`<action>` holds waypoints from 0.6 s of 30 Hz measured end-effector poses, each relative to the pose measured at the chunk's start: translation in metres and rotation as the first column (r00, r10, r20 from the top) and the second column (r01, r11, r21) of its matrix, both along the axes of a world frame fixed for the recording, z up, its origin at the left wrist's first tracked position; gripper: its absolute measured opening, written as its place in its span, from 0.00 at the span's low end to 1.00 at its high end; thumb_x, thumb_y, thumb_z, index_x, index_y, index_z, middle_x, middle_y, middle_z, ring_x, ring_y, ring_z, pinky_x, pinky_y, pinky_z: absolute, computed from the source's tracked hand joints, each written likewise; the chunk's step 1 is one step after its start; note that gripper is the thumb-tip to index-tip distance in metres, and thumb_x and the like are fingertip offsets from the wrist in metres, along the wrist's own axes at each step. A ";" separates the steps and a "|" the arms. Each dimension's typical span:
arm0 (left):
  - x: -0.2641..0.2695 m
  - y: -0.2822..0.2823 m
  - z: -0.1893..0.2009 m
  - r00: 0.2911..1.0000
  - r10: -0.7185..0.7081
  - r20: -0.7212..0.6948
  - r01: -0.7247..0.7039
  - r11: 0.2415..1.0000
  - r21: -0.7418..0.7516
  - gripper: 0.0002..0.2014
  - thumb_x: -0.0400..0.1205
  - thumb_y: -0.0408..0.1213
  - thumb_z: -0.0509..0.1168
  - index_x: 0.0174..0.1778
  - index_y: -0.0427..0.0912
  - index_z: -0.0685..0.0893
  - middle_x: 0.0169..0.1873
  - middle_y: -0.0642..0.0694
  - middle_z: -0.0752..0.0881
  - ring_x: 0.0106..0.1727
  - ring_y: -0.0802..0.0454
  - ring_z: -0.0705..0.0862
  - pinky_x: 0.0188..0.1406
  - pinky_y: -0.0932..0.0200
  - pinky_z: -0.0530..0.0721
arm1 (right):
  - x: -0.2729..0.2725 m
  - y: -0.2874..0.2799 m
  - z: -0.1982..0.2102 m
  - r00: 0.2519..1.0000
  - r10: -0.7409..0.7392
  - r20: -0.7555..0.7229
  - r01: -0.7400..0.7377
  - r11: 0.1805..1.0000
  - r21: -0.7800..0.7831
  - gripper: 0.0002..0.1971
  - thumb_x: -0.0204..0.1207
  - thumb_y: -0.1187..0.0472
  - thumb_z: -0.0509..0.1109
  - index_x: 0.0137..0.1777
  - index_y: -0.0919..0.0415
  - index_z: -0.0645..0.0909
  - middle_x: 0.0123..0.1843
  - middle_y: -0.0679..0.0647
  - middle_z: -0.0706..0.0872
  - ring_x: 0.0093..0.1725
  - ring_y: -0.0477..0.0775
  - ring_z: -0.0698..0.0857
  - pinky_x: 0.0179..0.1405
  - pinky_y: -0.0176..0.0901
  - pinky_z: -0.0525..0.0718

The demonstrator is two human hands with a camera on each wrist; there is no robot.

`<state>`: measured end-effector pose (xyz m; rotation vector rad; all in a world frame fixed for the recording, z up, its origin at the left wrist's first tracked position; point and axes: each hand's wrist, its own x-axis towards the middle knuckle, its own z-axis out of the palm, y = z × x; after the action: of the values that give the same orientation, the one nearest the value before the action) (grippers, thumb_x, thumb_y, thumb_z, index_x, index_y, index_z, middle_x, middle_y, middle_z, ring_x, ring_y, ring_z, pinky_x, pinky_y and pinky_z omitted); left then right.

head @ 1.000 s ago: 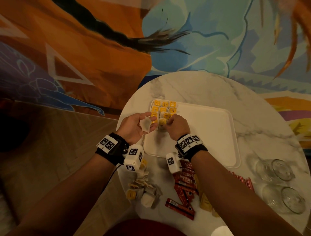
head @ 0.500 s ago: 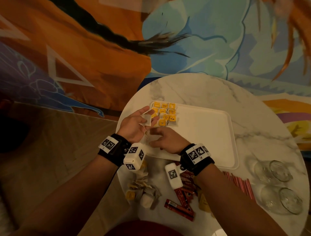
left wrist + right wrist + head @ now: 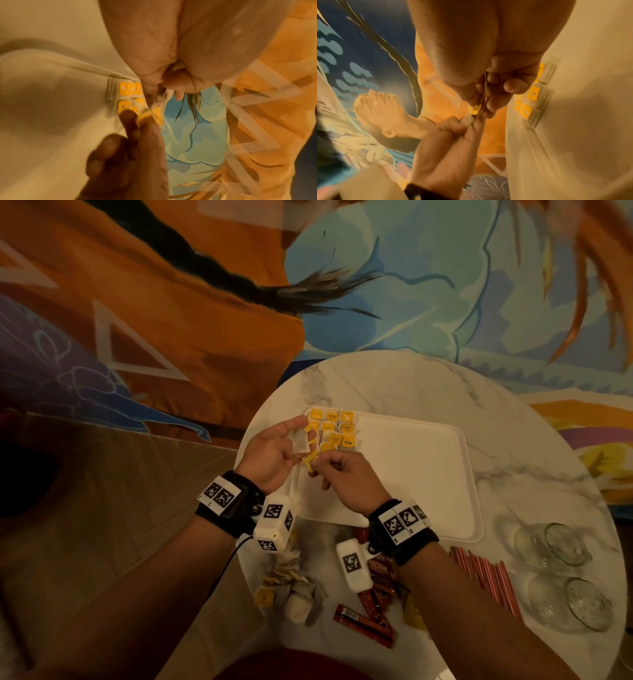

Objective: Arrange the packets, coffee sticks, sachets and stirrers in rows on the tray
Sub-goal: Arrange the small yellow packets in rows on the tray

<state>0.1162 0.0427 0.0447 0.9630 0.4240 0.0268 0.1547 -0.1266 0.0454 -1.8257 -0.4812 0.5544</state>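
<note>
A white tray (image 3: 404, 474) lies on the round marble table, with several yellow-tagged tea bags (image 3: 334, 428) in rows at its far left corner. My left hand (image 3: 287, 446) hovers over the tray's left edge and pinches a pale tea bag (image 3: 297, 440) between thumb and fingers. My right hand (image 3: 320, 470) is close beside it and pinches that bag's yellow tag (image 3: 310, 463), also visible as the yellow tag (image 3: 475, 108) in the right wrist view. The string runs between the two hands.
Near the table's front edge lie a heap of loose tea bags (image 3: 291, 594), red coffee sticks (image 3: 366, 621) and red stirrers (image 3: 486, 580). Two glasses (image 3: 561, 577) lie on their sides at the right. A painted wall stands behind the table.
My right hand has left the tea bags on the tray, drawn back toward me and taken the tag of the bag held in my left hand. The left hand has kept its place.
</note>
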 end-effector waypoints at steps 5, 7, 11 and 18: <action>-0.007 -0.003 -0.002 0.985 -0.172 -0.005 0.172 0.981 0.092 0.20 0.83 0.16 0.58 0.69 0.31 0.82 0.64 0.33 0.87 0.65 0.39 0.87 0.62 0.50 0.88 | 0.007 -0.015 0.009 0.990 -0.142 -0.004 0.143 0.988 0.054 0.08 0.83 0.58 0.72 0.47 0.55 0.92 0.27 0.47 0.84 0.28 0.43 0.79 0.33 0.32 0.77; -0.010 -0.010 -0.003 0.978 -0.206 -0.040 0.209 0.967 0.147 0.12 0.87 0.28 0.63 0.63 0.38 0.87 0.59 0.38 0.90 0.62 0.43 0.89 0.64 0.50 0.86 | 0.009 -0.016 0.008 0.981 -0.193 -0.014 0.194 0.979 0.065 0.07 0.82 0.59 0.73 0.48 0.59 0.92 0.25 0.44 0.82 0.27 0.43 0.78 0.34 0.35 0.77; -0.009 -0.019 -0.009 0.978 -0.159 -0.132 0.192 0.939 0.287 0.10 0.88 0.40 0.64 0.58 0.45 0.90 0.51 0.46 0.93 0.52 0.51 0.89 0.56 0.53 0.83 | 0.010 -0.015 0.006 0.958 -0.282 -0.055 0.286 0.954 0.086 0.05 0.79 0.60 0.76 0.48 0.59 0.92 0.29 0.49 0.84 0.27 0.45 0.77 0.35 0.40 0.79; -0.011 -0.032 -0.007 0.986 -0.107 -0.127 0.156 0.859 0.487 0.08 0.85 0.37 0.68 0.54 0.40 0.91 0.46 0.41 0.93 0.44 0.51 0.90 0.44 0.58 0.83 | 0.009 -0.012 0.007 0.928 -0.359 -0.100 0.367 0.926 0.085 0.04 0.76 0.62 0.78 0.46 0.63 0.89 0.35 0.53 0.90 0.26 0.43 0.80 0.28 0.33 0.79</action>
<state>0.1053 0.0110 0.0378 1.5082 0.4476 -0.0378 0.1636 -0.1390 0.0521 -1.7312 -0.1046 0.3411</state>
